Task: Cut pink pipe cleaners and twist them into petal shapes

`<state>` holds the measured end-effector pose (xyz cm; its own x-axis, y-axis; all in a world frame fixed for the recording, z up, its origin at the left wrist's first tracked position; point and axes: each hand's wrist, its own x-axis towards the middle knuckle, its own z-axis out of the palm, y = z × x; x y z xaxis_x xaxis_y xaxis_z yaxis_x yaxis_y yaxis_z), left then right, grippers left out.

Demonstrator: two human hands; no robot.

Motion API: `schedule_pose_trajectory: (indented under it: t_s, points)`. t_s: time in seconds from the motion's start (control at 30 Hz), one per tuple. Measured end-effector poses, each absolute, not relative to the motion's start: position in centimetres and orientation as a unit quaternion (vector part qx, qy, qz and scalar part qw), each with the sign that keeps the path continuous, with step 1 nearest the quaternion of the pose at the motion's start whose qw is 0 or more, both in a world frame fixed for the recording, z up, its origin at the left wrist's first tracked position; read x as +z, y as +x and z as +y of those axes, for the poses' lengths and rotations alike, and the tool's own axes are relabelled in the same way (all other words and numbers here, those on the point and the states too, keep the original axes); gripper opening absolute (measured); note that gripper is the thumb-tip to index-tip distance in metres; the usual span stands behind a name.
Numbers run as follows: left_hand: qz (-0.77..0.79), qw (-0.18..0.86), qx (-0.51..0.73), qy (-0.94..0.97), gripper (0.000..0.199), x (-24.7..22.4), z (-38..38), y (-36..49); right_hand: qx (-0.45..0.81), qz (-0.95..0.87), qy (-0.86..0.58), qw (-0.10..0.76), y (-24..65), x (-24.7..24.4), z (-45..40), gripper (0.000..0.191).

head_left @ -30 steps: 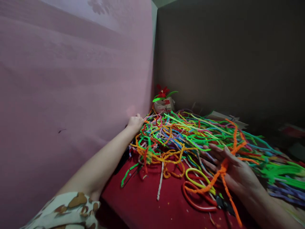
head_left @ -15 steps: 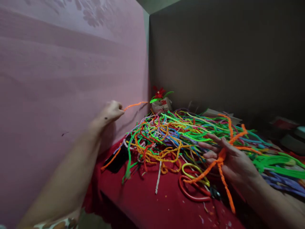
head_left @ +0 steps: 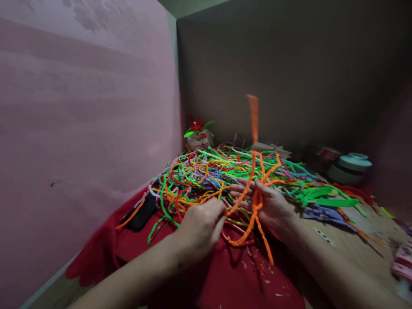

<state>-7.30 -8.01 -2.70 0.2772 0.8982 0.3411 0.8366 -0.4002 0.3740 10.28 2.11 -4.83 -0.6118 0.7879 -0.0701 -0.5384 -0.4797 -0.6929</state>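
Observation:
My left hand (head_left: pixel 204 223) is closed round the end of a loose orange pipe cleaner (head_left: pixel 246 191), which rises from the fist, its upper part blurred by motion. Just right of it, my right hand (head_left: pixel 272 204) holds a bundle of orange pipe cleaners (head_left: pixel 256 205) at its middle, between the thumb and palm, with the other fingers stretched out behind. The arms of the bundle spread upward and downward. Beneath the bundle lie scissors with red and yellow handles (head_left: pixel 236 241), partly covered by the hands and strands.
A tangled heap of coloured pipe cleaners (head_left: pixel 199 171) covers the red cloth (head_left: pixel 193 274). A black phone (head_left: pixel 141 212) lies at the left. Behind stands a red flower (head_left: pixel 196 123). A lidded pale-green container (head_left: pixel 354 163) is at the right, and a pink wall borders the left.
My left hand has come from the wall to beside my right hand, bringing the orange pipe cleaner. The view has turned right, showing more of the right side.

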Motion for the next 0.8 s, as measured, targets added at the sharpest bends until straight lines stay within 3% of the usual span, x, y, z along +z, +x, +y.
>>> schedule_pose_trajectory:
  t_s: [0.1, 0.27, 0.8]
  points:
    - [0.545, 0.085, 0.186, 0.813, 0.014, -4.1, -8.1, -6.0, 0.838, -0.316, -0.169, 0.412, 10.5, -4.7, 2.2, 0.037]
    - [0.561, 0.127, 0.178, 0.798, 0.014, -4.3, -7.8, -5.8, 0.837, -0.279, -0.165, 0.44, 11.0, -4.8, 2.8, 0.038]
    - [0.564, 0.156, 0.139, 0.799, 0.017, -4.7, -7.7, -7.2, 0.813, -0.276, -0.176, 0.482, 10.8, -5.4, 3.2, 0.016]
